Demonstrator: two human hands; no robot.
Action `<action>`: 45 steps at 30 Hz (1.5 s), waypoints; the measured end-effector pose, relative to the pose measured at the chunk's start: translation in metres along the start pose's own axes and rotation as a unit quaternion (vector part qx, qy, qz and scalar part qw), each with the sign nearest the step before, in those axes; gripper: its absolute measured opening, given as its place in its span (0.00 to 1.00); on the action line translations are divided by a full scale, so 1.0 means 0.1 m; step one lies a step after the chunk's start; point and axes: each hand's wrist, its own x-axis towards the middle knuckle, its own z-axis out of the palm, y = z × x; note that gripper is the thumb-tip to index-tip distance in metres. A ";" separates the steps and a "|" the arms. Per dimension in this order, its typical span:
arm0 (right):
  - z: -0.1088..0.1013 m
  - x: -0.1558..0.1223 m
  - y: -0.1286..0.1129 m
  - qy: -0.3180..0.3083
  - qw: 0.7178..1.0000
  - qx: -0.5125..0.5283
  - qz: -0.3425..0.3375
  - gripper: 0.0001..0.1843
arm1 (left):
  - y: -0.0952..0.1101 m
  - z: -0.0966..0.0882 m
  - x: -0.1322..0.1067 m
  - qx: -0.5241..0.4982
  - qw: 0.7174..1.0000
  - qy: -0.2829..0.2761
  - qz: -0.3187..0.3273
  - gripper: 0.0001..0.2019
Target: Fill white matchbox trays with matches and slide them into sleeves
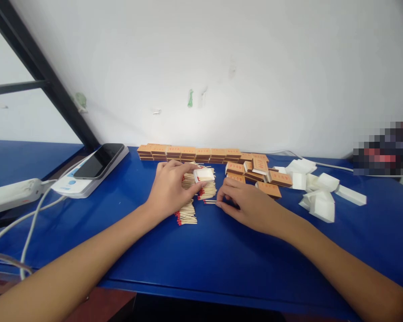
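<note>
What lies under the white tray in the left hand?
Loose matches with red heads show around the white tray. Whatever is directly beneath it cannot be seen: the tray and the left hand cover that part.

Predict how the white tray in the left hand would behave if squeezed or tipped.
The white tray is probably light for its size, as the left hand holds it between thumb and fingers. It may bend under a hard squeeze: it looks like thin card. Tipped, it could spill anything inside, since its top appears open.
</note>
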 end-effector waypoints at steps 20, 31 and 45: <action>-0.16 0.00 0.03 0.109 0.994 0.022 -0.010 0.06 | 0.02 0.00 -0.02 0.009 0.999 -0.030 0.007 0.20; -0.07 0.04 -0.02 0.196 0.980 0.030 -0.026 0.06 | 0.06 0.01 -0.05 -0.012 0.999 -0.032 0.037 0.20; 0.16 0.07 -0.03 0.069 0.995 0.049 -0.058 0.07 | 0.02 -0.03 0.01 0.003 1.000 -0.001 -0.004 0.18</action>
